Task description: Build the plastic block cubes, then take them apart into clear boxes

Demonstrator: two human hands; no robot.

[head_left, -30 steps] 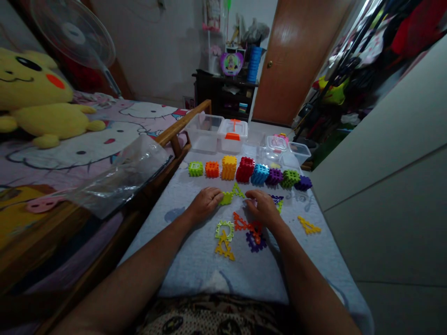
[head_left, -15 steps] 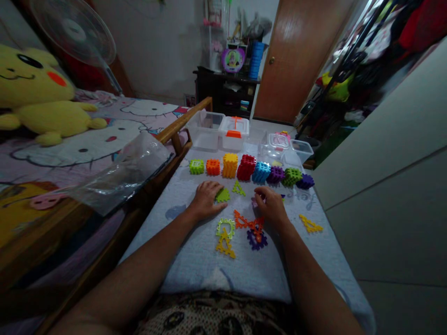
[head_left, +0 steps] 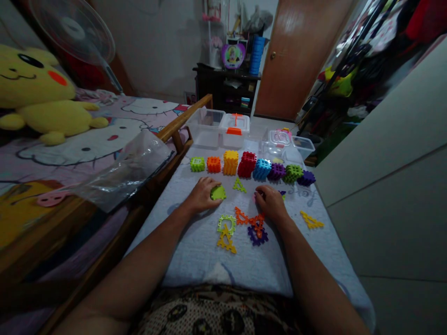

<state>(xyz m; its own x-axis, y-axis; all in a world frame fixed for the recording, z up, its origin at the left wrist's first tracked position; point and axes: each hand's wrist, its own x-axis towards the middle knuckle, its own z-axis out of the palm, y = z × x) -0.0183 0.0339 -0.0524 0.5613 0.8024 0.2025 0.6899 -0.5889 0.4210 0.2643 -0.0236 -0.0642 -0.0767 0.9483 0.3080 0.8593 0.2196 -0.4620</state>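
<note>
— Head view: what have the hands got?
— I see the left hand lying on the desk, fingers pinching a flat green piece. The right hand is curled over something small; I cannot tell what.
— Around them?
— A green triangle between them, a row of coloured cubes behind.

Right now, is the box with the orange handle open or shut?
Shut: the box with the orange handle has its white lid seated on top, the handle lying flat.
</note>
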